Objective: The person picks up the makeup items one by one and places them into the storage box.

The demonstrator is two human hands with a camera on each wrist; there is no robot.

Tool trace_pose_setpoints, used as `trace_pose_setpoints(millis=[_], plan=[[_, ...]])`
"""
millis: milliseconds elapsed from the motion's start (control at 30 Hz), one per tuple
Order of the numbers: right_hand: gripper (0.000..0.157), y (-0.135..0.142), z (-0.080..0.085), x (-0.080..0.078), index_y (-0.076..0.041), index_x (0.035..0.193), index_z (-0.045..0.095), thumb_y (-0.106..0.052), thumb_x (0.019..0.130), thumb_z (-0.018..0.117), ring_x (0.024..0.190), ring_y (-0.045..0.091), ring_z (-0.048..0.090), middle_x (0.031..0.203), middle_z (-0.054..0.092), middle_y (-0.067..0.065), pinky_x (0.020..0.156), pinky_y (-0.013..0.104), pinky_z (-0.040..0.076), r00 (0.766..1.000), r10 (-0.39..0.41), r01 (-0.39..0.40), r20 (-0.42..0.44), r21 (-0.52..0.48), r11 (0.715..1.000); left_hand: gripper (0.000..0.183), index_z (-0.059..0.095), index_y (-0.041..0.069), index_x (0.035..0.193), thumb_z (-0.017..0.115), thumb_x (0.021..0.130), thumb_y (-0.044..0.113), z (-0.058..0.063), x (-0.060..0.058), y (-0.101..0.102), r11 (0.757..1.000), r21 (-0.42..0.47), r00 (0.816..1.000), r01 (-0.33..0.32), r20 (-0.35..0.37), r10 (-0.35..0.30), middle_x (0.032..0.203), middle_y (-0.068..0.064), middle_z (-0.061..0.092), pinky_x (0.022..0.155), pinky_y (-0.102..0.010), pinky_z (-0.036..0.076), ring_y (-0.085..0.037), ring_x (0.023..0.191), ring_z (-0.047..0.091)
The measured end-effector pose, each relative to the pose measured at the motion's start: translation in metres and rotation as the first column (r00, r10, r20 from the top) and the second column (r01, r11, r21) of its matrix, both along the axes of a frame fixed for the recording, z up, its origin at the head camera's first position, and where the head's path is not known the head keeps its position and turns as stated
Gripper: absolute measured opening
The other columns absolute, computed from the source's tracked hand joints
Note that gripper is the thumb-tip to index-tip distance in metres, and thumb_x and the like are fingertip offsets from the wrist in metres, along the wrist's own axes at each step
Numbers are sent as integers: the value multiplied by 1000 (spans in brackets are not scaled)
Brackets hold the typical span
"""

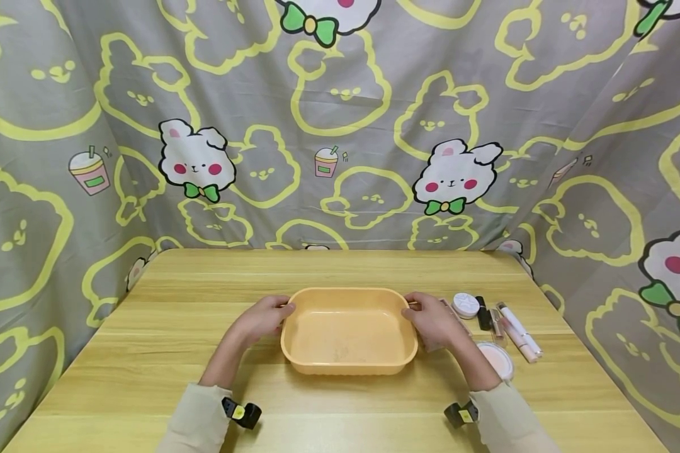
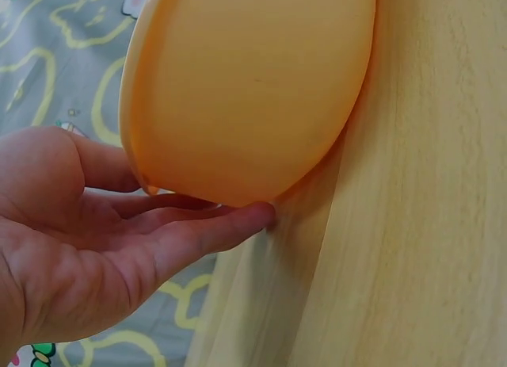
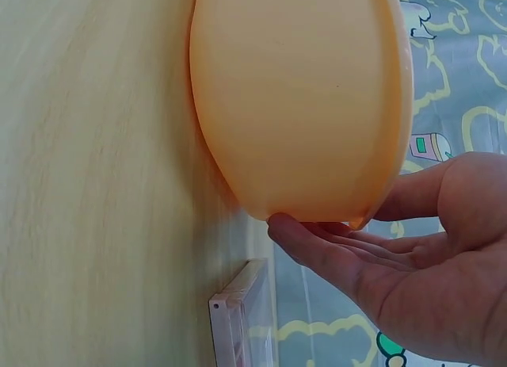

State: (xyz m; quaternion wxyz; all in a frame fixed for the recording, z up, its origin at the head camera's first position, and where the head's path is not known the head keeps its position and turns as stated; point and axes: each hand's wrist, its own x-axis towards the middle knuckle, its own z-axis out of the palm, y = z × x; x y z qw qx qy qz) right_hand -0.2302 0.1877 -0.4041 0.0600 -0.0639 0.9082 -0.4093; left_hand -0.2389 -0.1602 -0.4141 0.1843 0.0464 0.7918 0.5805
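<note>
A shallow, orange plastic basin (image 1: 348, 336) with rounded corners is in the middle of the table in the head view, its inside bare. My left hand (image 1: 265, 316) holds its left end, thumb over the rim and fingers beneath. At the opposite end my right hand (image 1: 433, 319) grips the rim in the same way. Both wrist views show the basin's outer side, with the left hand (image 2: 103, 232) and right hand (image 3: 420, 272) at its end. Whether the base touches the table cannot be told.
On the wooden table (image 1: 175, 327), cosmetics lie to the right: a white round case (image 1: 466, 305), a black tube (image 1: 483, 313), a round powder compact (image 1: 495, 360) and slim tubes (image 1: 520, 330). A pinkish flat case (image 3: 242, 315) lies below the right hand. Patterned curtains (image 1: 340, 145) surround the table.
</note>
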Motion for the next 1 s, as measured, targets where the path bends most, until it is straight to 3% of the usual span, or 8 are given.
trace_pose_setpoints(millis=[333,733,1000], plan=[[34,1,-4,-2,-1,126,57,-16,95,54,104,27,62,116,64,17,86,42,52,1000,-12,12,-6,5,1000,40,44,-7,136,40,103,15,0,0,3,1000,10,999,-29,-16,29,117,-18,60,81,-43,54,-30,107,59],[32,1,-2,-1,-3,123,60,-16,94,56,102,25,63,114,65,15,85,41,52,1000,-9,10,-25,34,999,36,49,-7,131,37,103,12,2,2,2,1000,-4,1000,15,-26,-15,110,-22,60,71,-38,55,-32,96,61],[31,1,-2,0,-3,122,60,-15,94,56,102,25,62,114,65,15,84,40,53,1000,-13,14,-16,27,1000,36,50,-5,131,38,103,16,1,1,2,1000,6,1000,4,-26,-4,112,-20,60,76,-40,56,-30,100,61]])
